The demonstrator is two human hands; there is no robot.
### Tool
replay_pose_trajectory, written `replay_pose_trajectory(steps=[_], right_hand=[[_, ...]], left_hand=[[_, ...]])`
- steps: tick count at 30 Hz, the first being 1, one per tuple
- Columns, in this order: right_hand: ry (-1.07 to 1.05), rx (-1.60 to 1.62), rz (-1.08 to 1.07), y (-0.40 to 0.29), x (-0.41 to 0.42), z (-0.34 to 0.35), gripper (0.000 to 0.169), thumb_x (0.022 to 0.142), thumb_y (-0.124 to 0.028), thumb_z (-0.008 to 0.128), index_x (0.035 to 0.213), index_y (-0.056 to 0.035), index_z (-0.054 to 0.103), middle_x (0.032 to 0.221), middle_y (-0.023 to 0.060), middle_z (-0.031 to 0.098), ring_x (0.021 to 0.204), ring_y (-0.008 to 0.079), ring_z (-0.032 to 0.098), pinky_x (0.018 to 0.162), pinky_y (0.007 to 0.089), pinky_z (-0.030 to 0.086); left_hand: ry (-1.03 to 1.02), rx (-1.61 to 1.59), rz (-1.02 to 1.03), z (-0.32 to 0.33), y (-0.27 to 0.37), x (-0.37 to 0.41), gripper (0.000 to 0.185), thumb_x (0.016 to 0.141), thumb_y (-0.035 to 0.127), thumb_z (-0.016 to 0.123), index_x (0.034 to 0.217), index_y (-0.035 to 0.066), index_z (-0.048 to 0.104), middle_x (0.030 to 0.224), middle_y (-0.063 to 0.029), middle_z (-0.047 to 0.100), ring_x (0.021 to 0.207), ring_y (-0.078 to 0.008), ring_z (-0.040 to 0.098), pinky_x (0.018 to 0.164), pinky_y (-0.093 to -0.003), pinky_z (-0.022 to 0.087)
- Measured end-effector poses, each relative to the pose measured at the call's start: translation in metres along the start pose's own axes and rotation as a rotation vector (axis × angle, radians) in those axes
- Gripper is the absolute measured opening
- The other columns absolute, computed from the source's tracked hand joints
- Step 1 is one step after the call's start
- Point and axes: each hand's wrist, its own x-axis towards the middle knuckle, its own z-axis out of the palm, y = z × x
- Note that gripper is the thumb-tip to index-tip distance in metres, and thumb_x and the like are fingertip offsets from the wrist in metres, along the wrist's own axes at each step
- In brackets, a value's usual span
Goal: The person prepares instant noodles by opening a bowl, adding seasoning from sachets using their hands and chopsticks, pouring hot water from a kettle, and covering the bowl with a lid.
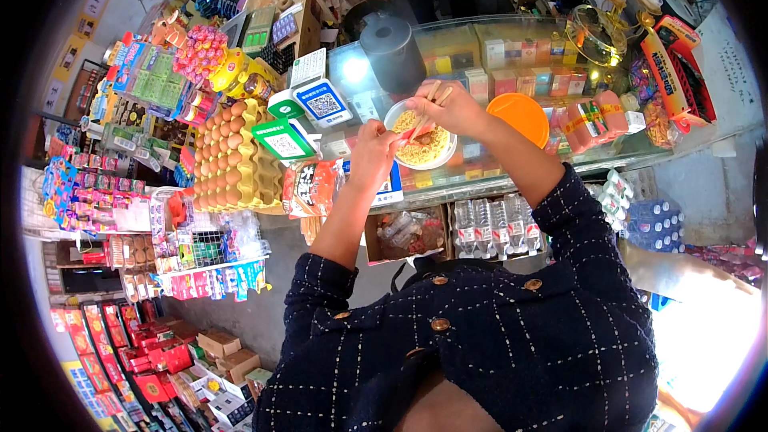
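A white bowl of instant noodles (427,150) stands on the glass counter in front of me. My right hand (450,108) holds a pair of wooden chopsticks (433,98) over the bowl, their tips down towards the noodles. At the bowl's left rim, my left hand (373,150) pinches a small red packet (414,132), which reaches over the noodles; the fingers of my right hand are close to its other end. A round orange lid (518,120) lies right of the bowl, beside my right forearm. Whether the packet is torn cannot be seen.
Left of the bowl are payment code stands (323,103), a red snack bag (309,189) and stacked egg trays (225,159). A dark grey canister (391,54) stands behind it. Packaged sausages (594,123) lie to the right. Boxed bottles (495,227) are below the counter edge. A person stands across the counter.
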Motion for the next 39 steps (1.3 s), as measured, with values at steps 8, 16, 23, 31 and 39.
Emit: replay_pose_trajectory(steps=[8, 16, 23, 31, 39], right_hand=[[0.062, 0.103, 0.087, 0.008, -0.002, -0.001, 0.025, 0.086, -0.024, 0.065, 0.079, -0.0005, 0.066, 0.073, 0.0137, 0.061, 0.064, 0.0249, 0.059, 0.060, 0.0328, 0.047], [0.064, -0.026, 0.047, 0.012, -0.006, -0.003, 0.027, 0.088, -0.027, 0.063, 0.077, -0.0016, 0.066, 0.073, 0.0124, 0.061, 0.064, 0.0245, 0.060, 0.061, 0.0338, 0.047], [0.091, 0.144, 0.150, 0.011, -0.003, -0.005, 0.026, 0.092, -0.021, 0.061, 0.076, 0.0000, 0.061, 0.070, 0.0025, 0.057, 0.063, 0.0095, 0.054, 0.057, 0.0259, 0.047], [0.201, 0.416, 0.291, 0.020, -0.010, -0.004, 0.030, 0.092, -0.023, 0.061, 0.074, 0.0010, 0.062, 0.068, 0.0029, 0.061, 0.062, 0.0082, 0.058, 0.056, 0.0247, 0.052], [0.298, 0.496, 0.389, 0.046, -0.026, -0.007, 0.025, 0.092, -0.024, 0.062, 0.079, -0.0019, 0.063, 0.070, 0.0033, 0.062, 0.067, 0.0101, 0.061, 0.061, 0.0255, 0.052]], left_hand=[[0.050, -0.105, -0.042, -0.002, 0.001, 0.001, 0.007, 0.077, 0.008, 0.071, 0.082, 0.004, 0.068, 0.084, -0.0098, 0.055, 0.081, -0.0285, 0.055, 0.069, -0.0377, 0.046], [0.170, -0.029, -0.061, -0.006, 0.012, 0.005, 0.007, 0.078, 0.009, 0.070, 0.084, 0.006, 0.069, 0.087, -0.0086, 0.057, 0.083, -0.0274, 0.056, 0.070, -0.0368, 0.046], [0.072, -0.175, -0.031, -0.006, 0.002, 0.021, 0.007, 0.080, 0.009, 0.069, 0.087, 0.008, 0.070, 0.085, -0.0077, 0.058, 0.081, -0.0263, 0.056, 0.070, -0.0356, 0.046], [0.067, -0.455, -0.265, -0.010, 0.001, 0.011, 0.005, 0.082, 0.007, 0.070, 0.086, 0.004, 0.069, 0.084, -0.0059, 0.055, 0.068, -0.0171, 0.052, 0.061, -0.0277, 0.043], [0.251, -0.569, -0.340, -0.006, -0.031, 0.000, 0.011, 0.084, 0.011, 0.069, 0.086, 0.001, 0.066, 0.087, -0.0045, 0.053, 0.069, -0.0118, 0.050, 0.060, -0.0247, 0.043]])
